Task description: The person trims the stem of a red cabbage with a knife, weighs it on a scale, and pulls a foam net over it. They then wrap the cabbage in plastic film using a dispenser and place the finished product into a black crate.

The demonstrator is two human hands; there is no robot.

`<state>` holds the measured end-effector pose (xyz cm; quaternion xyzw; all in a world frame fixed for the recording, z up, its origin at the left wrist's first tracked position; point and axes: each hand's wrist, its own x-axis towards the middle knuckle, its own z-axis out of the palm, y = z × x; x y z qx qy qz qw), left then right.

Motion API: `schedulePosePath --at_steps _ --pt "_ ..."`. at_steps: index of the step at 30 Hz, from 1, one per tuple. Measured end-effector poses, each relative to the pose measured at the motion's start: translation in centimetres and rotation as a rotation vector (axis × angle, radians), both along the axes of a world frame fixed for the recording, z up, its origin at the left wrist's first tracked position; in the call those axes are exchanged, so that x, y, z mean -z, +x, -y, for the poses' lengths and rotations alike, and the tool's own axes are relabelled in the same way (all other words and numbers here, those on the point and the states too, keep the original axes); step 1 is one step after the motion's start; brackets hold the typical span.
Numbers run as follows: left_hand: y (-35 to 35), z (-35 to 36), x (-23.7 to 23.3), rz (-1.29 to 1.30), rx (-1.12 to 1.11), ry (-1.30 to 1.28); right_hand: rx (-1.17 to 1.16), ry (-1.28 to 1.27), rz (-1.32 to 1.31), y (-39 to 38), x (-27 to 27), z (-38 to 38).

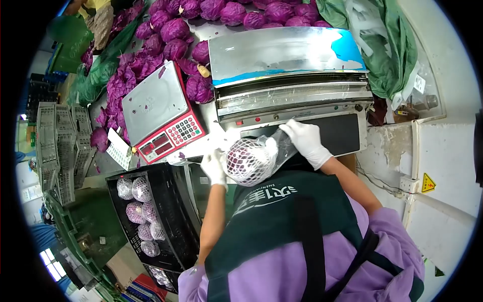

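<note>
**Inspector A:** Noting the hands first: we find both gloved. The left hand [214, 167] cups the netted cabbage [246, 161] from its side. The right hand [306, 142] is closed on the far edge of the clear film [284, 148] drawn over it.

**Inspector B:** And where do we place the cabbage?

**Inspector A:** In the air between the two hands, close to the body and just in front of the wrapping machine [292, 85]. We judge that the two-sided hold keeps the film tight across the net.

**Inspector B:** What do we record around it?

**Inspector A:** The scale [156, 100] stands left of the machine, with purple scraps on its pan. Loose purple cabbages [176, 30] lie piled behind both. A black crate [173, 206] sits low at the left and holds netted, wrapped heads. We judge it is set there to be within the left hand's reach.
</note>
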<state>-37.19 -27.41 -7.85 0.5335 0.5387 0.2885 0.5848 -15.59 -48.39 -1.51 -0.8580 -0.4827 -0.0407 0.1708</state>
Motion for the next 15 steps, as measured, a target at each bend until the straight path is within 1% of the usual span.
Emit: schedulePosePath --at_steps 2,4,5,6,7,8,9,10,11,12,13,14,15 --pt "1.9 -0.2 3.4 -0.119 0.159 0.19 -0.079 -0.032 0.113 -1.5 -0.4 -2.5" --pt "3.3 -0.4 3.6 0.036 0.195 0.121 -0.169 0.052 -0.002 -2.8 -0.5 -4.7" --pt "3.5 -0.5 4.5 0.103 0.204 0.059 -0.19 0.085 -0.019 -3.4 0.3 -5.8" --pt "3.8 -1.1 4.4 0.143 0.235 0.052 -0.22 0.198 -0.121 -4.1 0.5 -7.0" --pt "3.7 -1.0 4.2 0.26 0.181 -0.051 -0.265 0.265 -0.108 -4.5 0.5 -7.9" --pt "4.3 -0.5 1.6 0.381 0.124 -0.151 -0.313 0.333 -0.094 -4.8 0.4 -8.6" --pt "4.5 -0.5 0.2 0.405 0.016 -0.27 -0.373 0.304 -0.134 -5.1 0.2 -8.7" --pt "4.5 -1.2 -1.2 0.373 -0.091 -0.365 -0.436 0.274 -0.173 -5.4 -0.1 -8.8" --pt "4.3 -1.9 -3.7 0.354 0.117 -0.282 -0.467 0.378 -0.153 -5.7 -0.7 -9.3" --pt "3.7 -2.2 -6.8 0.324 0.315 -0.202 -0.567 0.546 -0.181 -5.7 -3.4 -10.1" --pt "3.4 -2.4 -10.0 0.119 0.462 -0.193 -0.695 0.487 -0.213 -5.5 -5.2 -10.3" --pt "2.8 -3.4 -10.0 0.16 0.728 0.213 -0.826 0.43 -0.235 -4.6 -6.5 -10.2" --pt "2.2 -3.6 -10.0 0.158 0.698 0.219 -0.856 0.429 -0.238 -4.9 -6.6 -10.8"
